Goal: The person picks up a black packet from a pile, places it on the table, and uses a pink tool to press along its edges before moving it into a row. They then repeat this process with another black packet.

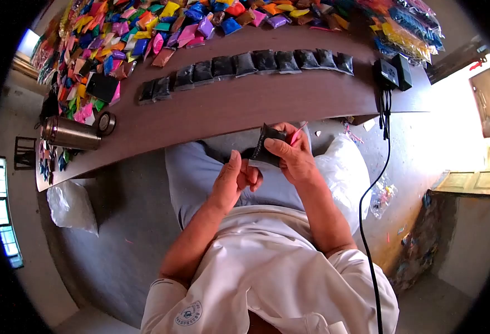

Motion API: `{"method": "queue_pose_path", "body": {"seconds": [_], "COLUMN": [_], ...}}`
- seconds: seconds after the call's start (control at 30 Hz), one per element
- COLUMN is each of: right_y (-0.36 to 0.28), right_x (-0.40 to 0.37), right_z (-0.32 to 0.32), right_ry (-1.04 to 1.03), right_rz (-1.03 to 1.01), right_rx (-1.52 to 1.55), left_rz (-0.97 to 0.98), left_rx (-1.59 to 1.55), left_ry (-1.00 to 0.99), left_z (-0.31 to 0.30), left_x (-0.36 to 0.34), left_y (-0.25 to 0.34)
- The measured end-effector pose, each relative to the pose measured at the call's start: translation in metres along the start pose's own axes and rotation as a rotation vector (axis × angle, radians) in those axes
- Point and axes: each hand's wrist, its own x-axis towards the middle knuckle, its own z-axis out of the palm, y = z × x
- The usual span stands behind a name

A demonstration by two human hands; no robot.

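My right hand (pixel 295 156) is closed on a small black packet (pixel 265 146), with the thumb pressed on its face. A thin pink pointed tool (pixel 296 135) also sticks out between the fingers of that hand; its kind is not clear. Just left of the packet is my left hand (pixel 235 179), its thumb raised apart from the loosely bent fingers and nothing visible between them. Both hands are over my lap, in front of the table edge. Across the table runs a row of several similar black packets (pixel 222 67).
A brown table (pixel 200 111) bears a big heap of colourful packets (pixel 139 28). A steel flask (pixel 72 133) lies at its left end, by a round lid (pixel 107 122). Black boxes (pixel 392 73) with a hanging cable (pixel 370 195) sit right. White plastic bags (pixel 339 167) stand beside me.
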Motion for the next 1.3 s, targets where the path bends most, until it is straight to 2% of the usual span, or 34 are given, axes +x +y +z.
{"method": "queue_pose_path", "body": {"seconds": [0.07,0.13,0.17,0.23,0.27,0.37,0.43,0.5,0.6,0.7,0.77,0.87,0.93,1.03,1.2,1.27,1.3], "right_y": [0.0,-0.009,-0.006,0.0,-0.005,0.0,0.014,0.014,0.017,0.013,0.009,0.01,0.009,0.008,0.0,0.013,0.014], "right_x": [-0.003,-0.008,-0.009,-0.009,-0.011,-0.012,-0.012,-0.015,-0.016,-0.017,-0.018,-0.017,-0.016,-0.018,-0.019,-0.015,-0.013], "right_z": [0.001,0.01,0.012,0.018,0.018,0.006,0.005,0.005,0.003,0.005,0.011,0.009,0.007,0.006,0.008,-0.012,-0.015], "right_ry": [-0.001,-0.109,-0.109,-0.002,-0.028,-0.067,-0.095,-0.09,-0.096,-0.086,-0.066,-0.02,0.009,-0.051,0.008,-0.055,-0.114], "right_rz": [-0.027,0.109,0.107,0.042,0.052,0.17,0.206,0.109,0.083,0.049,0.061,0.091,0.101,0.069,0.105,0.129,0.151], "right_rx": [-0.001,-0.026,-0.023,-0.013,-0.007,-0.167,-0.109,-0.012,0.032,-0.051,-0.011,0.028,0.028,0.013,0.076,0.117,0.156], "left_rz": [0.06,0.108,0.117,0.123,0.131,0.114,0.094,0.074,0.083,0.079,0.111,0.099,0.084,0.061,0.062,0.051,0.052], "left_rx": [0.138,0.379,0.472,0.488,0.5,0.497,0.496,0.492,0.491,0.485,0.436,0.367,0.381,0.393,0.394,0.143,0.144], "left_ry": [0.035,0.023,0.035,0.075,0.117,0.11,0.111,0.109,0.066,0.047,0.093,0.051,0.059,0.031,0.027,0.028,0.028], "left_z": [0.001,0.01,0.017,0.02,0.021,0.017,0.014,0.014,0.015,0.016,0.017,0.012,0.015,0.017,0.019,0.014,0.014], "left_x": [-0.004,-0.005,-0.006,-0.007,-0.007,-0.005,-0.005,-0.005,-0.005,-0.006,-0.006,-0.002,-0.003,-0.003,-0.004,0.0,0.0], "left_y": [-0.001,0.007,0.013,0.015,0.014,0.014,0.009,0.006,0.003,0.003,0.004,0.008,0.007,0.003,0.012,0.01,0.009]}}
